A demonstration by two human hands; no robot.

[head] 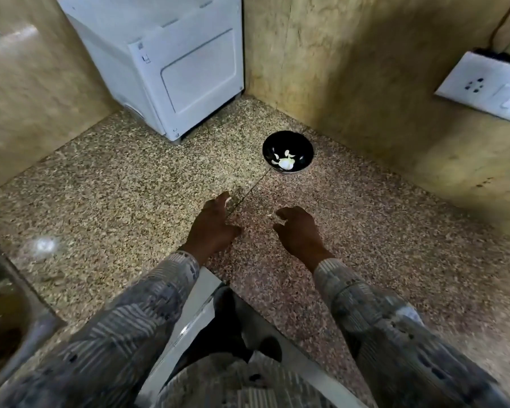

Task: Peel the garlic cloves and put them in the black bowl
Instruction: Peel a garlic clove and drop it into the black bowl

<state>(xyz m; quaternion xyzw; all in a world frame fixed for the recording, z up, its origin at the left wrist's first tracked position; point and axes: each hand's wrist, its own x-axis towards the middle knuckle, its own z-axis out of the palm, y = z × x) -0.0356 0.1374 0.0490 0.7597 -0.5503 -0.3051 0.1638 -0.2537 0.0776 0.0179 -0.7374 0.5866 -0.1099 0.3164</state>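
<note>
The black bowl (287, 142) stands on the speckled stone counter (130, 187) near the back corner, with a garlic bulb and several pale cloves (286, 161) inside. My left hand (212, 223) reaches forward over the counter, well short of the bowl. A small pale sliver (227, 200) shows at its fingertips; whether it is pinched is unclear. My right hand (299, 229) hovers beside it with loosely curled fingers and holds nothing visible. A tiny pale scrap (268, 215) lies by its fingertips.
A white appliance (171, 69) stands at the back left against the wall. A switch and socket plate (483, 86) is on the right wall. A sink (3, 319) sits at the lower left, with a whitish blurred spot (44, 245) on the counter beside it.
</note>
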